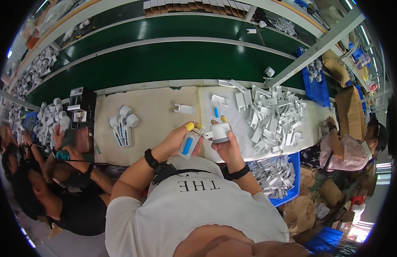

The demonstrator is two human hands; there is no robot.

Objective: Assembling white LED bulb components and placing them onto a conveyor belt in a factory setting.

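My left hand [176, 139], with yellow covers on its fingertips, is closed on an open white plastic handle shell [185, 147] with a blue cylindrical cell inside. In my right hand [231, 149] is a round white head with a grey rim [220, 132], held close against the handle's upper end. The two parts meet between my fingers; whether they are joined I cannot tell. Just beyond my hands lie a loose blue cylinder [216, 112] and a white shell piece [220, 100]. Another shell piece [185, 109] rests farther left.
A large heap of white shell pieces [273, 115] covers the table's right side, above a filled blue bin [288, 184]. Several round-headed units [126, 122] lie left, near a black machine [81, 105]. Co-workers sit at both sides. A green conveyor [164, 64] runs behind, with a slanting post [316, 47].
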